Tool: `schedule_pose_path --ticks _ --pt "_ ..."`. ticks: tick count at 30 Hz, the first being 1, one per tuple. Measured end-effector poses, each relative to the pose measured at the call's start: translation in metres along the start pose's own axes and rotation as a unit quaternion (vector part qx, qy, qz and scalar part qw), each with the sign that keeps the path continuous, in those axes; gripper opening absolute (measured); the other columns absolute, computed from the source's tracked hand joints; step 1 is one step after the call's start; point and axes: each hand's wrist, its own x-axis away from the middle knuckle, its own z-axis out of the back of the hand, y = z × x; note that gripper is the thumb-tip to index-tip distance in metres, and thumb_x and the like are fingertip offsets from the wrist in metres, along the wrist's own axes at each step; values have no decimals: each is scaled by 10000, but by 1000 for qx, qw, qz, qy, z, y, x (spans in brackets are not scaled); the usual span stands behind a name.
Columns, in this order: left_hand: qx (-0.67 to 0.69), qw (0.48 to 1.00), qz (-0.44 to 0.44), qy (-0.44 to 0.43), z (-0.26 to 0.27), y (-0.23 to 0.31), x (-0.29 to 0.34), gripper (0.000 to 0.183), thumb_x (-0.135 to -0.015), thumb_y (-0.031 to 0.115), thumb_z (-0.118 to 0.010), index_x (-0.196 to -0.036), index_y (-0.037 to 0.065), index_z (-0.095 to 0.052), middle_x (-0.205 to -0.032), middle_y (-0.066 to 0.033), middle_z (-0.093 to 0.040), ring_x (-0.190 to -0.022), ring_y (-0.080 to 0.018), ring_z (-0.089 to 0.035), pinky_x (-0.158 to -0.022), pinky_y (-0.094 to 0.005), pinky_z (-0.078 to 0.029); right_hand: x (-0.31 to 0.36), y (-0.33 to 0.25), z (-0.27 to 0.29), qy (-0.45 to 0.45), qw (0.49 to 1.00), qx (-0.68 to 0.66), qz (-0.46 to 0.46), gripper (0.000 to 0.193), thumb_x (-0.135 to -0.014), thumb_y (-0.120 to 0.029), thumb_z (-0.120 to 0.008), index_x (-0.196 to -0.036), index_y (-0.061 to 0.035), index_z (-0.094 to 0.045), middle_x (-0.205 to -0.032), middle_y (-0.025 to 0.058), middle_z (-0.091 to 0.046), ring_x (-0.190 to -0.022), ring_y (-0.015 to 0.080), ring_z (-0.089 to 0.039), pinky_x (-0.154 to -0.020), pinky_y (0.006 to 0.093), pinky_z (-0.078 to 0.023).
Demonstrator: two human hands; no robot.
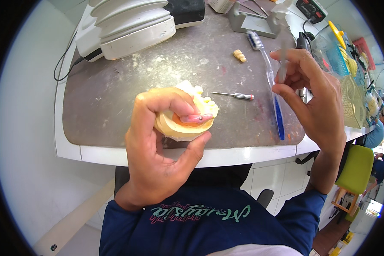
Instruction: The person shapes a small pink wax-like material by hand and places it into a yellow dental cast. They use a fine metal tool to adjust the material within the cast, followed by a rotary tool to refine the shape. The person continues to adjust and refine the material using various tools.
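My left hand [151,145] is closed around a yellow plaster dental cast [179,129], held above the bench's front edge. Its index finger presses beside a pink gum-coloured part [202,118] with a small round metal fitting in it. Pale teeth stand along the cast's far side. At the right, my raised right hand [318,98] pinches a thin, translucent pale stick [282,72] upright; its upper end is blurred. Between the hands lies a small screwdriver [241,96]. Below the right hand's fingertips rests a long toothbrush [269,72] with a blue handle end.
A cream tooth-shaped piece [240,55] lies farther back on the grey bench mat [102,106]. A ribbed white hose unit [136,38] stands at the back left, a grey stand [254,23] at the back. Baskets [352,100] line the right; a green chair [356,168] stands beyond.
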Motion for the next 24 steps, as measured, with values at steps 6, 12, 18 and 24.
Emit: schedule_pose_path --ticks 6,12,18,24 --pt "46 998 47 16 3 4 -1 528 -713 -104 -708 -1129 75 -438 -1024 -66 -498 -1080 -210 -551 -1113 -428 -353 -10 2 -22 -21 983 155 99 208 -807 -58 -747 -1000 -43 -671 -878 104 -679 -742 256 -673 -667 345 -538" --pt "69 997 37 2 6 2 -1 525 -725 -98 -713 -1138 66 -433 -1027 -53 -496 -1079 -197 -570 -1157 -470 -277 -10 -5 -27 -24 978 121 168 190 -796 -61 -750 -973 -37 -683 -908 88 -652 -802 262 -658 -675 364 -531" --pt "45 998 35 -2 7 2 -2 527 -724 -70 -730 -1141 74 -440 -1018 -40 -500 -1073 -199 -585 -1205 -528 -203 -7 -2 -31 -9 974 148 170 180 -783 -23 -748 -956 -9 -699 -885 85 -645 -753 257 -634 -641 331 -513" --pt "15 999 31 -15 8 1 -1 531 -736 -50 -738 -1167 65 -451 -1041 -41 -514 -1090 -200 -591 -1215 -564 -156 -14 -20 -15 52 971 8 233 217 -702 26 -766 -909 6 -705 -800 89 -636 -658 186 -573 -559 284 -441"
